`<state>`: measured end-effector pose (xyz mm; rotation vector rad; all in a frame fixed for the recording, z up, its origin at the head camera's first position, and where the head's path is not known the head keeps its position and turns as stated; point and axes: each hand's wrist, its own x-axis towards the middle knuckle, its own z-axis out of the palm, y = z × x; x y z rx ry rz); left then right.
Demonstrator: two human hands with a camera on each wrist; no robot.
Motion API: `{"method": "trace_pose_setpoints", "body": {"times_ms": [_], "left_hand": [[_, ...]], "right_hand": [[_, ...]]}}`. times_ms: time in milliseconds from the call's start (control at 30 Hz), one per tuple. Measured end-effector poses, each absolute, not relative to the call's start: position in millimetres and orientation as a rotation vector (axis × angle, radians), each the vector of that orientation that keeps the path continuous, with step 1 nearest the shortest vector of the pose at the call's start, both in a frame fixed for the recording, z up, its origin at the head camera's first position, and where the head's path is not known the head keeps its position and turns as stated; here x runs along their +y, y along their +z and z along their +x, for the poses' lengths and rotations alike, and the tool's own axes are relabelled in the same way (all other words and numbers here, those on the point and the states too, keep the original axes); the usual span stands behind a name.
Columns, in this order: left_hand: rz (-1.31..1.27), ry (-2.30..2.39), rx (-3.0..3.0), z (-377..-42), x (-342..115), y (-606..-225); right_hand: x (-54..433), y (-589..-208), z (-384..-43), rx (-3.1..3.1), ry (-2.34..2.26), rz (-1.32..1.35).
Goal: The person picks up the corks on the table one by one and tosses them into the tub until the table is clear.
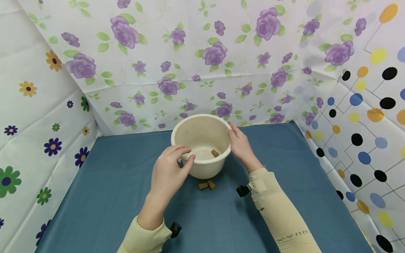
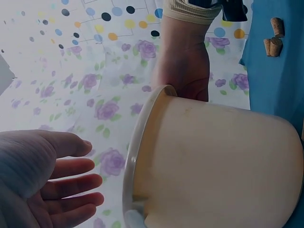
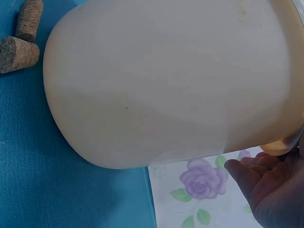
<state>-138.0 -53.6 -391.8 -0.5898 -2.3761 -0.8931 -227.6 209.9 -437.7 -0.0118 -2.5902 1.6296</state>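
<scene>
Floral cloth (image 1: pixel 190 38): hangs beyond both hands, white with purple roses. Side cloths: flower-printed one (image 1: pixel 25 105) to the left of the left hand, dotted one (image 1: pixel 348 116) to the right of the right hand.

Desk (image 1: pixel 104 196): blue covering, spreads beneath both hands.

Tub (image 1: pixel 207 171): cream, round, mouth upward, situated between the hands. Faint brownish marks on the outer wall, visible in the right wrist view.

Sleeves: pale yellow-beige, left (image 1: pixel 143 237) and right (image 1: pixel 281 214), behind the respective hands; dark lettering on the right one.

Left hand (image 1: pixel 171 168): at the near left side of the tub's rim. Fingers extended and relaxed, thumb apart from them; left wrist view shows a gap between fingertips and rim, nothing held.

Right hand (image 1: pixel 242 144): at the right side of the rim, fingers partly bent beside it. Cannot tell whether they pinch the rim; contact partly hidden.

Black blocks: one by the left wrist (image 1: pixel 175 230), one by the right wrist (image 1: pixel 242 191).

Corks, three, brown. One (image 1: pixel 215 153) inside the tub, on its floor, nearer the right hand. Two, a left one (image 1: pixel 203 186) and a right one (image 1: pixel 211 185), touching each other on the desk, between the forearms, just beside the tub's near side.
</scene>
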Motion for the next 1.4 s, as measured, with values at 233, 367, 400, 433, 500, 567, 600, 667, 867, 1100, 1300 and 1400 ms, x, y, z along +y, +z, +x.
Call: {"method": "trace_pose_setpoints", "body": {"times_ms": [233,367,400,433,500,567,600,667,867,1100,1300,1400], "left_hand": [[-0.567,-0.886,-2.38,-132,-65,-394],[-0.554,-0.896,-2.378,-129,-72,-396],[-0.55,-0.898,-2.378,-128,-74,-397],[-0.547,-0.901,-2.378,-127,-75,-398],[-0.537,-0.898,-2.384,-126,-79,-400],[-0.526,-0.893,-2.391,-125,-82,-403],[-0.522,-0.891,-2.393,-124,-84,-404],[-0.511,-0.881,-2.399,-123,-87,-406],[-0.479,-0.852,-2.423,-120,-93,-414],[-0.424,-0.826,-2.475,-117,-98,-425],[-0.387,-0.797,-2.524,-114,-105,-438],[-0.361,-0.792,-2.552,-111,-108,-445]], "right_hand": [[209,-437,-227,-2.595,1.629,-0.026],[209,-438,-227,-2.594,1.623,-0.016],[208,-438,-227,-2.594,1.622,-0.012],[209,-438,-227,-2.595,1.623,-0.01],[209,-438,-228,-2.595,1.627,-0.008],[209,-439,-228,-2.597,1.629,-0.006],[209,-439,-228,-2.597,1.63,-0.004],[210,-439,-229,-2.594,1.63,-0.003],[210,-439,-228,-2.597,1.639,0.002],[210,-440,-228,-2.589,1.646,0.008],[209,-440,-229,-2.588,1.642,0.015],[210,-441,-228,-2.593,1.636,0.013]]}}
